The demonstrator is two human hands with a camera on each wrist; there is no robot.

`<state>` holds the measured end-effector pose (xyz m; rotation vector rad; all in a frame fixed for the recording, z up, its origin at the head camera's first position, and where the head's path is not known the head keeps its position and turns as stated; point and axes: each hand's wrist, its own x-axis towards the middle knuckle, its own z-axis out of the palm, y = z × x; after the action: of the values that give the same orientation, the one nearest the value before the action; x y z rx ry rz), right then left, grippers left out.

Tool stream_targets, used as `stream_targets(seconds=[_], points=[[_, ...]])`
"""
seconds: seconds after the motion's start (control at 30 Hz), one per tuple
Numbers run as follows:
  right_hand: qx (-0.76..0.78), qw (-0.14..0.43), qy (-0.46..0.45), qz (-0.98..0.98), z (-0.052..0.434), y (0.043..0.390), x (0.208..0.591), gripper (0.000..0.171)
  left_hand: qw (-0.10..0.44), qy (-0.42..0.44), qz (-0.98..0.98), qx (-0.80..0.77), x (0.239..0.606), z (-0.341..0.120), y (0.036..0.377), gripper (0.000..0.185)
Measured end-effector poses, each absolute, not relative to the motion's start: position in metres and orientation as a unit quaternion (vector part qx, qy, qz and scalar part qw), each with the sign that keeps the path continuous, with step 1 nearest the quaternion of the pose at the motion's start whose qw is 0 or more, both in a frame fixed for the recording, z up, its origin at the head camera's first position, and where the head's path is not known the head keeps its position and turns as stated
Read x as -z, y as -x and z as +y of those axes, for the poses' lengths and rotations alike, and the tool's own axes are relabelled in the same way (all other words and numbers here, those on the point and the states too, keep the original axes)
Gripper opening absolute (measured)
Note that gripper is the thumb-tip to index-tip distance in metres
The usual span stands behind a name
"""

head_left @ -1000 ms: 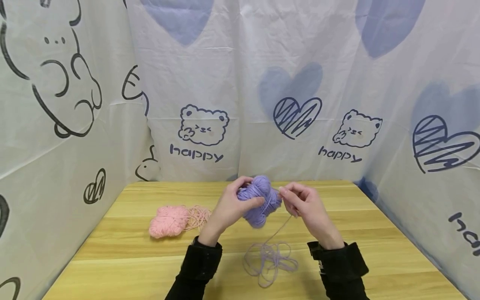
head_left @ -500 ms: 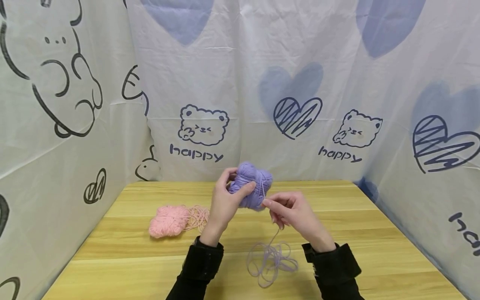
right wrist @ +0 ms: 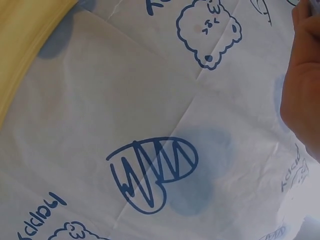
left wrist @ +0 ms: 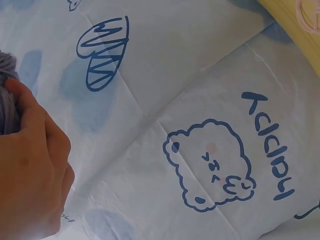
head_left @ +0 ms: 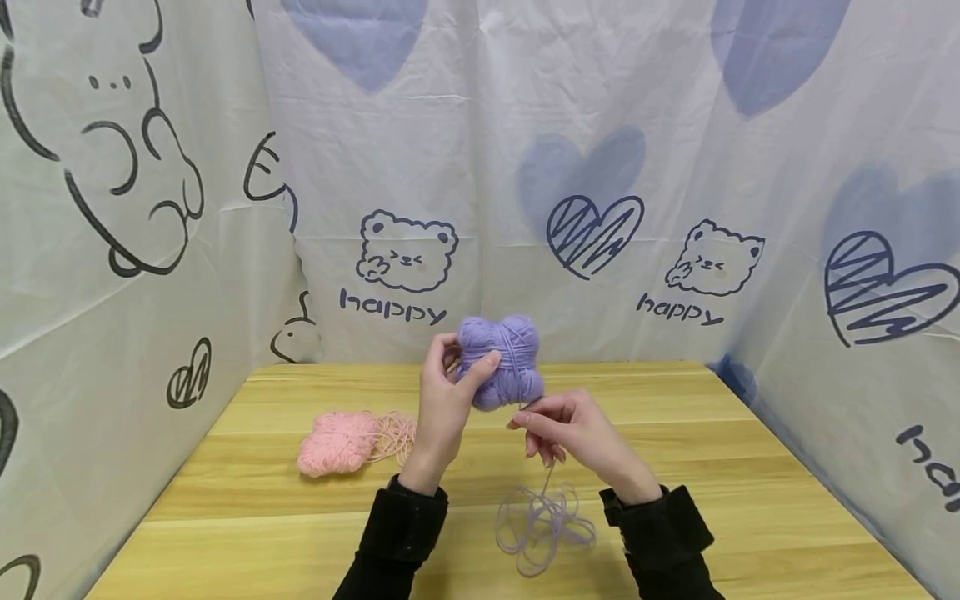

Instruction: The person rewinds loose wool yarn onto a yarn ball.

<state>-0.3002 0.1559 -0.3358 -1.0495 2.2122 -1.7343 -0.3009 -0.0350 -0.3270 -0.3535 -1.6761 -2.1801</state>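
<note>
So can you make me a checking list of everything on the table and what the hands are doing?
Surface: light wooden table, boards running side to side.
Job's things: lumpy purple yarn ball held up above the table; thin purple yarn strand hanging down to a loose purple yarn tangle lying on the table.
Clutter: fuzzy pink yarn bundle with loose pink loops, lying on the table to the left.
Hands: left hand grips the ball; right hand pinches the strand just below it.
Cables: nothing seen.
Surroundings: white cloth backdrop printed with bears, hearts and "happy"; black sleeves.
</note>
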Motion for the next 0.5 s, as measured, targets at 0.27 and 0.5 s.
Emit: stream_targets(seconds=[0.27, 0.5], points=[[0.576, 0.067, 0.327, 0.746, 0.1568, 0.3020, 0.3377, 0.027, 0.151, 0.152, -0.556, 0.803, 0.3257, -0.0374, 0.3012, 0.034], [0.573, 0.064, 0.339, 0.743, 0.1616, 0.3013, 0.3349, 0.020, 0.097, 0.198, -0.512, 0.830, 0.3253, -0.0404, 0.3006, 0.027]])
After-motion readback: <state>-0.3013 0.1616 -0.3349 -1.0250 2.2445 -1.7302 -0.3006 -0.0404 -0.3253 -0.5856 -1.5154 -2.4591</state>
